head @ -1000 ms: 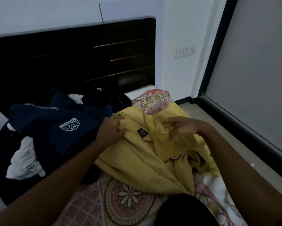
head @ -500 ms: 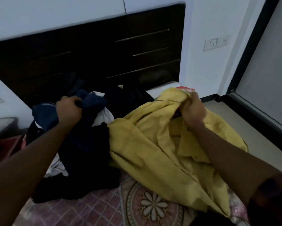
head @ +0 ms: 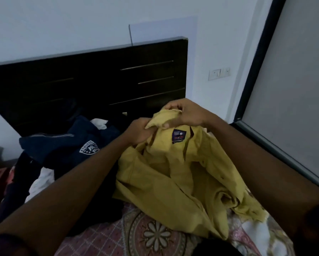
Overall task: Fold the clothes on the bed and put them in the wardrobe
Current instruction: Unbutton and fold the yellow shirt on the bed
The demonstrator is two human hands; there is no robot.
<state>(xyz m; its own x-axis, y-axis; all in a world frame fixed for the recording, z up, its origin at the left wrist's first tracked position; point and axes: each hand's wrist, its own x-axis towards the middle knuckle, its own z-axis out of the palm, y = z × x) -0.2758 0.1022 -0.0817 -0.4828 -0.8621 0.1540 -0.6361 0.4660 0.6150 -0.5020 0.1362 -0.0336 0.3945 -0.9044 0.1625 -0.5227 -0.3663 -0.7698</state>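
Note:
A mustard-yellow shirt (head: 173, 174) with a dark label at the neck lies crumpled on the bed, its collar lifted. My left hand (head: 138, 133) grips the collar from the left, and my right hand (head: 184, 113) pinches its top edge from the right. Left of the shirt lies a heap with a navy top (head: 66, 145) bearing a white crest, some black clothes (head: 22, 170) and a white garment (head: 42, 182).
The bed has a patterned pink floral sheet (head: 149, 235) and a dark wooden headboard (head: 92, 84) against a white wall. A grey panel in a dark frame (head: 291, 93) stands on the right, and a wall switch (head: 219, 73) sits beside it.
My left hand let go of the navy clothes and came over to the yellow shirt's collar. Both hands now hold the collar, lifted higher, with the neck label showing.

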